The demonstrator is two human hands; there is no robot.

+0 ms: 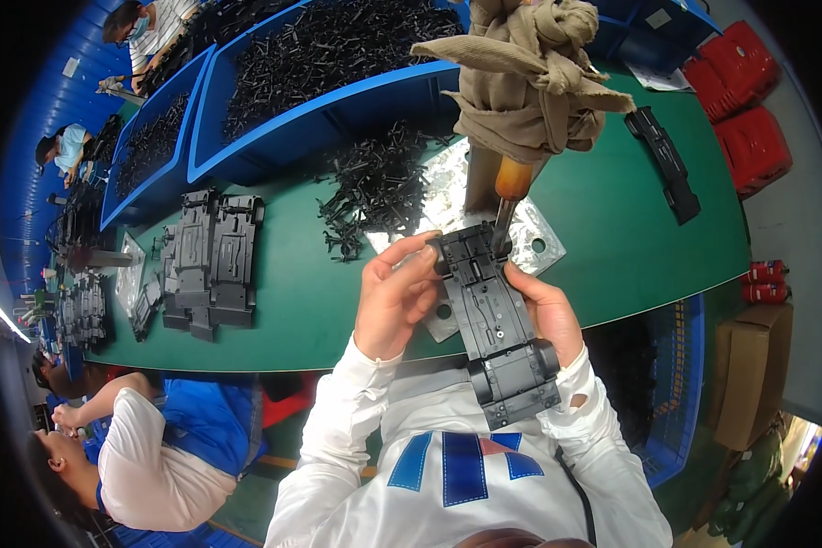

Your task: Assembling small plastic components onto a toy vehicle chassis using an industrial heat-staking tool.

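While left fingers (413, 265) and right fingers (536, 289) grasp a black part (495, 318), green table (648, 256) beyond, parts-filled blue bins (342, 111), blue wall (38, 187)

Panel (500, 321) between left hand (389, 300) and right hand (552, 315), pile (379, 183) behind, bin (338, 117) beyond, more panels (236, 260) on table (301, 306) at left

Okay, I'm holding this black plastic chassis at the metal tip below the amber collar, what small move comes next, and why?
Perhaps nudge the black plastic chassis slightly to line its far right corner up with the metal tip. Your left hand and right hand grip its sides, and the tip stands at that corner, though contact is unclear.
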